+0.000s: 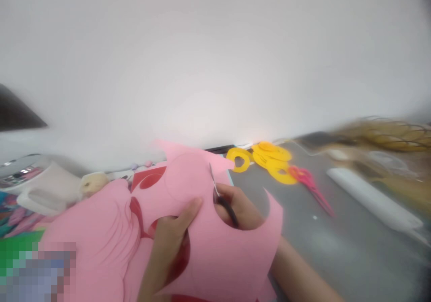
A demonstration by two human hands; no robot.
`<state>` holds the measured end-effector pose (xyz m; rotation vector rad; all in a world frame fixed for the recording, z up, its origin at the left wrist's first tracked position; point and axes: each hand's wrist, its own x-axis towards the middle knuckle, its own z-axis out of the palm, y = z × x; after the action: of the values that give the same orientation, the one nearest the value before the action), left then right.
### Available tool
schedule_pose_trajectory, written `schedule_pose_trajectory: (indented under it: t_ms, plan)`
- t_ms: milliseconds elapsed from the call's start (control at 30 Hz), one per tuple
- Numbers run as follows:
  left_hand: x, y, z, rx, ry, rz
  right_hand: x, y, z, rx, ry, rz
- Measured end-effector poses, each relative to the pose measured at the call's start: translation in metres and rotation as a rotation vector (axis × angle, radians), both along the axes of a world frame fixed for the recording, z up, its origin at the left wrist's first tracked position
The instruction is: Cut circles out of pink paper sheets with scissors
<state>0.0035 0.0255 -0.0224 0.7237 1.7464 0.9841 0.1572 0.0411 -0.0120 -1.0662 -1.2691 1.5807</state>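
A pink sheet (218,257) with round cut-outs and a faint circle drawn on it is held up in front of me. My left hand (175,230) grips it through one of the holes, thumb on top. At the sheet's right cut edge, my right hand (244,205) is closed around black-handled scissors (229,210). Their metal blades point up and lie at the paper beside the drawn circle. Part of the right hand is behind the sheet. Red paper (150,181) with a drawn circle shows behind it.
Left of the sheet lies a stack of pink round pieces (90,230). Yellow rings (269,156) and pink scissors (313,185) lie on the grey table (323,248). A white roll-like object (373,199) is farther right. A white wall (215,59) rises behind.
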Motion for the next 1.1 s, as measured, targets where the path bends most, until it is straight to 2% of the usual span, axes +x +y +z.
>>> schedule_pose_trajectory:
  t_ms: [100,267,567,833,1000,1100]
  plan:
    - [-0.003,0.000,-0.002,-0.081,-0.019,-0.123,0.000,-0.001,-0.001,0.016,-0.004,-0.003]
    - [-0.004,0.000,-0.001,-0.086,0.002,-0.107,-0.001,-0.003,0.003,0.029,0.010,-0.010]
    - [0.006,-0.001,0.017,-0.074,0.015,-0.047,-0.002,-0.003,0.002,-0.023,0.014,-0.016]
    - [-0.001,0.000,0.003,-0.089,0.017,-0.105,-0.002,0.003,0.003,-0.058,-0.007,-0.044]
    - [0.002,-0.002,0.006,-0.021,-0.092,-0.079,-0.001,0.004,0.000,-0.063,0.051,-0.034]
    - [0.002,-0.001,0.007,-0.026,-0.092,-0.097,-0.001,0.002,0.001,-0.085,0.066,-0.031]
